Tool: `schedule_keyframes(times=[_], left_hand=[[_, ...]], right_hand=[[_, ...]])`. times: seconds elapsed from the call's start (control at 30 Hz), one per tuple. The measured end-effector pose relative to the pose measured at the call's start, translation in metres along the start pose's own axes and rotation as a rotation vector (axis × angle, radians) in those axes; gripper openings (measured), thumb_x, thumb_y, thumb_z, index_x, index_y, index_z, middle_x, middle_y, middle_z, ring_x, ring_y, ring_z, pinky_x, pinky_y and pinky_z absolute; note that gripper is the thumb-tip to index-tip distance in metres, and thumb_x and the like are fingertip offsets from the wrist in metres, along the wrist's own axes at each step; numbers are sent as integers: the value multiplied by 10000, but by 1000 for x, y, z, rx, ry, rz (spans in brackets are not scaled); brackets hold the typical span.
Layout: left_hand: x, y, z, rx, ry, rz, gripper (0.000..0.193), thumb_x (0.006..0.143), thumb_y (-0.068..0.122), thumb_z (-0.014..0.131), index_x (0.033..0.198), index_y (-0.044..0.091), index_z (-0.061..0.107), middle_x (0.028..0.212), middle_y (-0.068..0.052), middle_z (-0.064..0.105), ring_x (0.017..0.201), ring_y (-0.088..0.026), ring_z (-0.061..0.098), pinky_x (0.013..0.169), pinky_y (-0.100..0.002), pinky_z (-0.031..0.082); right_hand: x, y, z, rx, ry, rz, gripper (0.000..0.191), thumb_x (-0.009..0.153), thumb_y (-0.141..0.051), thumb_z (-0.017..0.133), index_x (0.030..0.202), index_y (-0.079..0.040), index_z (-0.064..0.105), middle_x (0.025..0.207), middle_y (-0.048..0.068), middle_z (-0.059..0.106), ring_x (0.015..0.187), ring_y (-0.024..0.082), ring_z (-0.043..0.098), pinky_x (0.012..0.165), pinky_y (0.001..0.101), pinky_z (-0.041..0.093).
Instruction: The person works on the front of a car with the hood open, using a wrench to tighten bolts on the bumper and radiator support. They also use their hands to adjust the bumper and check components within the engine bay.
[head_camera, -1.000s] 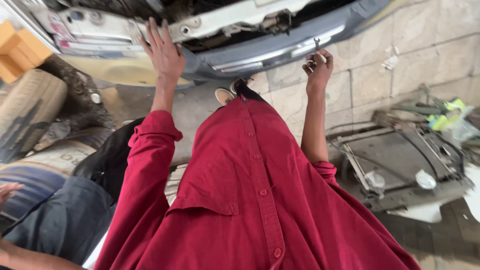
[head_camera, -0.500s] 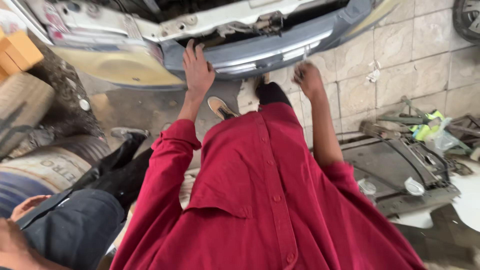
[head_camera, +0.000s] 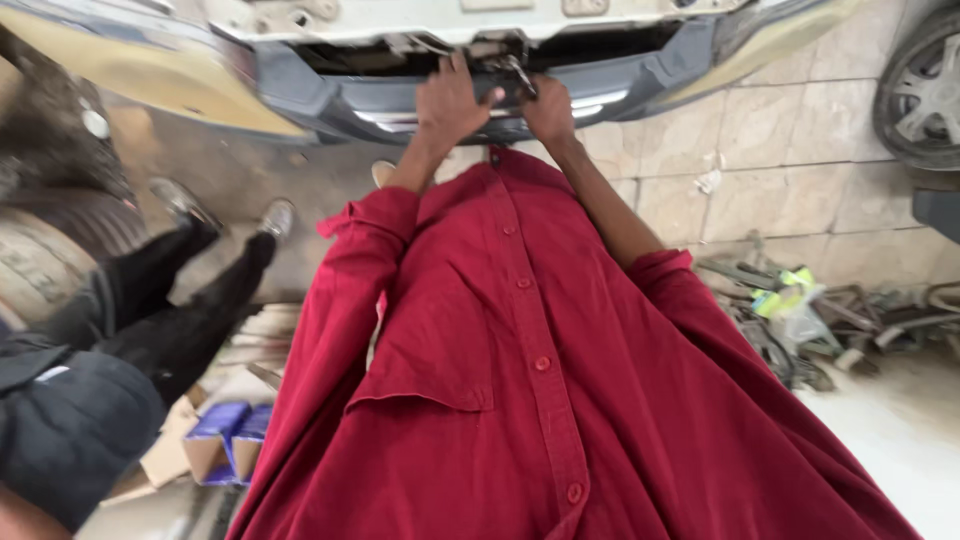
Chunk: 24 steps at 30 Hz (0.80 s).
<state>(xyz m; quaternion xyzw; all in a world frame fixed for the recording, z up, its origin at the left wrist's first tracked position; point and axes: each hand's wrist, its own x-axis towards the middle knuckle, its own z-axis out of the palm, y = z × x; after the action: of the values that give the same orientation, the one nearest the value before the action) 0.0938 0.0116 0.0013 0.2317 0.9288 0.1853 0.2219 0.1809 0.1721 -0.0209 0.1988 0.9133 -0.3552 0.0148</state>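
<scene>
The car's grey bumper runs left to right across the top of my view, its long axis square to my arms, with the pale body panel above it. Both my arms reach straight forward out of my red shirt to the gap between the two. My left hand lies flat on the bumper's upper edge, fingers spread and pressed against it, closed around nothing. My right hand sits just beside it, touching the same edge, its grip curled around a small dark metal part at the opening; what that part is I cannot tell. The part lies directly ahead, between my hands and nearer the right. On my left another person's dark trouser legs stretch across the tiled floor.
</scene>
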Motion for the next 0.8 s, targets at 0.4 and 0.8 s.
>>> schedule_keyframes(times=[0.4, 0.8], left_hand=[[16, -15, 17, -65, 73, 123, 530, 888, 408, 712, 1264, 39, 653, 950, -217, 721, 847, -410, 716, 706, -519, 567], [28, -8, 10, -6, -146, -21, 640, 907, 503, 721, 1218, -40, 585, 1070, -232, 706, 951, -408, 715, 800, -509, 570]], right_hand=[[11, 12, 8, -141, -196, -82, 139, 823, -138, 689, 812, -1, 705, 871, 276, 697, 837, 469, 683, 772, 545, 556], [0, 3, 13, -2, -23, 69, 124, 844, -116, 676, 886, -16, 736, 845, 291, 685, 832, 500, 658, 717, 566, 535]])
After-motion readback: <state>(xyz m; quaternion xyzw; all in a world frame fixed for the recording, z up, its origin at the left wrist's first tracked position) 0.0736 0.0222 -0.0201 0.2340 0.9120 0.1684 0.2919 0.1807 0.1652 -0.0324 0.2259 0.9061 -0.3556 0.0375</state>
